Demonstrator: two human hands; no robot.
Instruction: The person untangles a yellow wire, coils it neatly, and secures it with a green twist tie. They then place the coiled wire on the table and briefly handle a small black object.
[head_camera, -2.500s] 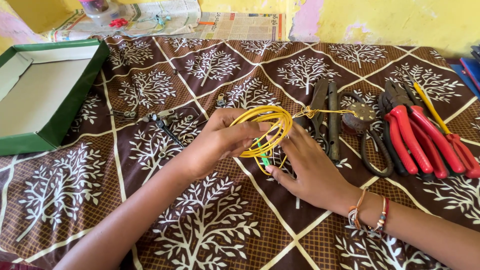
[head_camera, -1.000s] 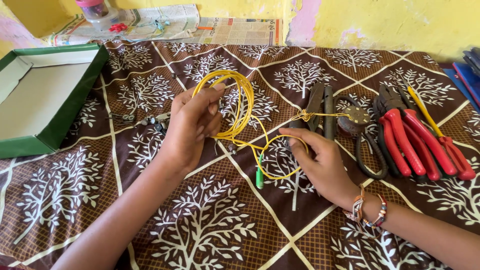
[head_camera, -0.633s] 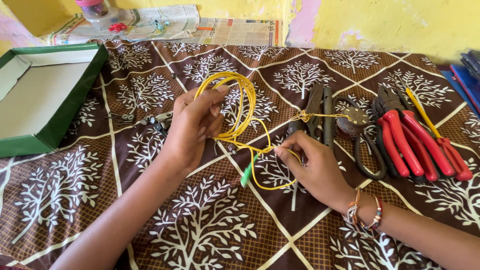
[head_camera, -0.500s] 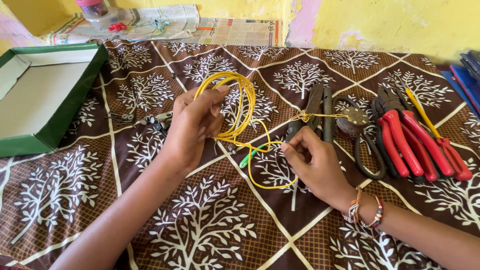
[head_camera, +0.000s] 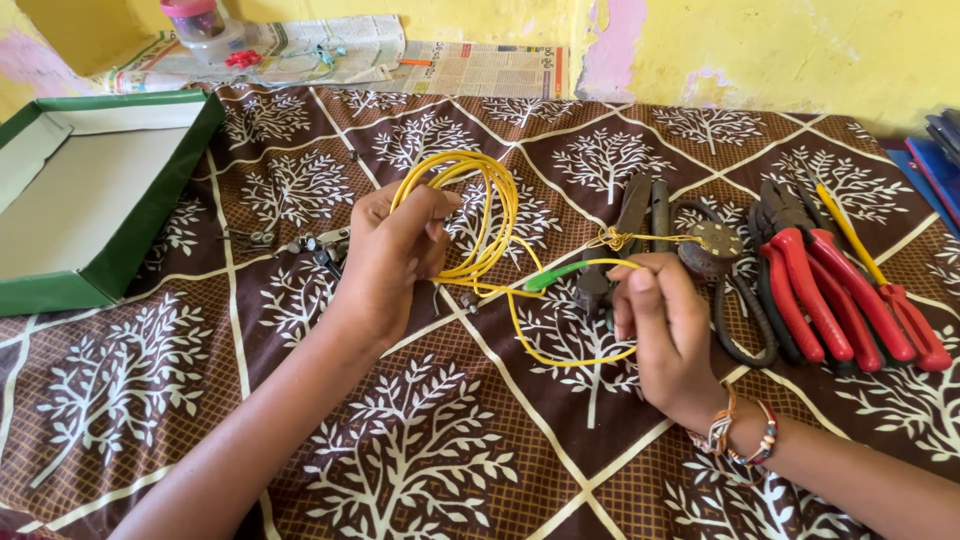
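Fingers of our left hand (head_camera: 390, 255) pinch a coil of yellow cable (head_camera: 480, 215) above the patterned cloth (head_camera: 420, 450). Our right hand (head_camera: 665, 335) grips its loose end, the green plug (head_camera: 553, 275) pointing left. Red pliers (head_camera: 835, 290) lie right; a green box (head_camera: 95, 190) sits left.

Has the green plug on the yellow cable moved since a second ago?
Yes. The green plug rose from the cloth toward the dark pliers.
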